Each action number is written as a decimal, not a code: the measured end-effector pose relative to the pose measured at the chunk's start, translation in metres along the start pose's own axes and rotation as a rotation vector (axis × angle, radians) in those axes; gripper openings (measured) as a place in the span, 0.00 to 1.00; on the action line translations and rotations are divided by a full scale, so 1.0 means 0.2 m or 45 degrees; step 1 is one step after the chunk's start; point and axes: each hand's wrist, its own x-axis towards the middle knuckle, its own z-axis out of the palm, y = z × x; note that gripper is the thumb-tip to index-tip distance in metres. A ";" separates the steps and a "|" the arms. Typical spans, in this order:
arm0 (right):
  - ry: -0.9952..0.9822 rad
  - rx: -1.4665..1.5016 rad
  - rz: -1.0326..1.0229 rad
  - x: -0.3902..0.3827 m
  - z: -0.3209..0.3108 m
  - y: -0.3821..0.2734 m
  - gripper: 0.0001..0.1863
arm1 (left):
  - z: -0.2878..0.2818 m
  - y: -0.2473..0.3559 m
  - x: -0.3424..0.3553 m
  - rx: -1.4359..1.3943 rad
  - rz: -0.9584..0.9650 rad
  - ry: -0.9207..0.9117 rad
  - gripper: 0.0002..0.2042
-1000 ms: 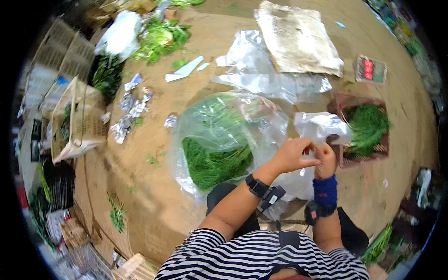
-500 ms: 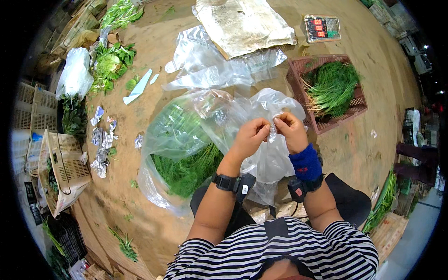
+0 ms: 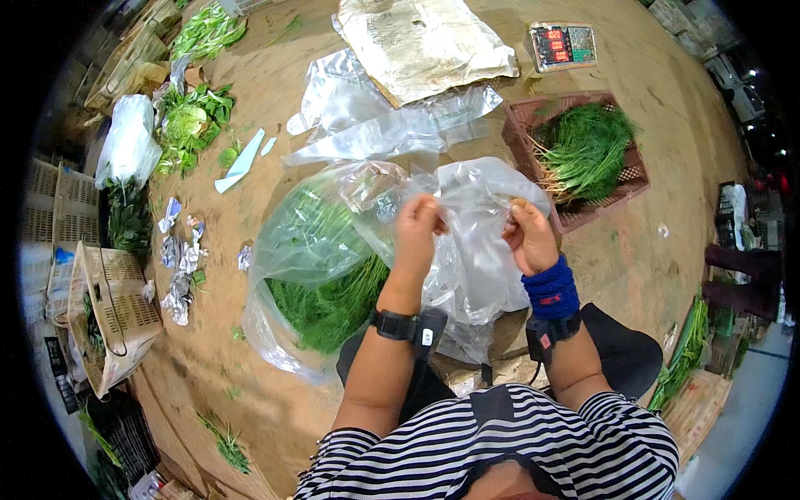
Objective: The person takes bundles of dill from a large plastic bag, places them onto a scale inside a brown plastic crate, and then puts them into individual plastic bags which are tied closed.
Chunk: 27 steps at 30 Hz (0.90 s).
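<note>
My left hand [image 3: 417, 229], slightly blurred, and my right hand [image 3: 528, 233] are pinched on a clear, thin plastic bag [image 3: 467, 283], stretching it between them. A black strap device is on each forearm, and a blue band is on my right wrist. Just left of my hands, a large clear bag [image 3: 279, 250] holds feathery green dill-like herbs [image 3: 321, 304]. Beyond my right hand, a brown perforated crate [image 3: 575, 218] holds a bunch of similar herbs [image 3: 587, 150] with pale roots showing.
Flat plastic sheets [image 3: 346, 92], a whitish sack [image 3: 425, 50] and a scale [image 3: 562, 46] lie farther out on the dirty tan floor [image 3: 683, 175]. At left are leafy greens [image 3: 187, 125], crumpled foil [image 3: 179, 283] and crates [image 3: 125, 292]. Dark legs, apparently another person's [image 3: 742, 275], show at right.
My hands have gone from close together to wider apart, drawing the bag out between them. The view has shifted, so the herbs and crates appear elsewhere in the picture.
</note>
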 end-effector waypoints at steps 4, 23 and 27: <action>0.275 -1.085 -0.427 0.04 -0.16 0.02 0.07 | -0.05 0.00 0.01 -0.924 0.039 0.005 0.08; 0.724 -0.098 -0.120 0.14 -0.36 -0.30 0.05 | -0.12 -0.14 0.08 0.761 0.185 0.244 0.10; 0.051 -0.491 -0.066 0.05 -0.38 -0.33 0.12 | -0.30 -0.02 0.14 -0.873 -0.152 0.573 0.14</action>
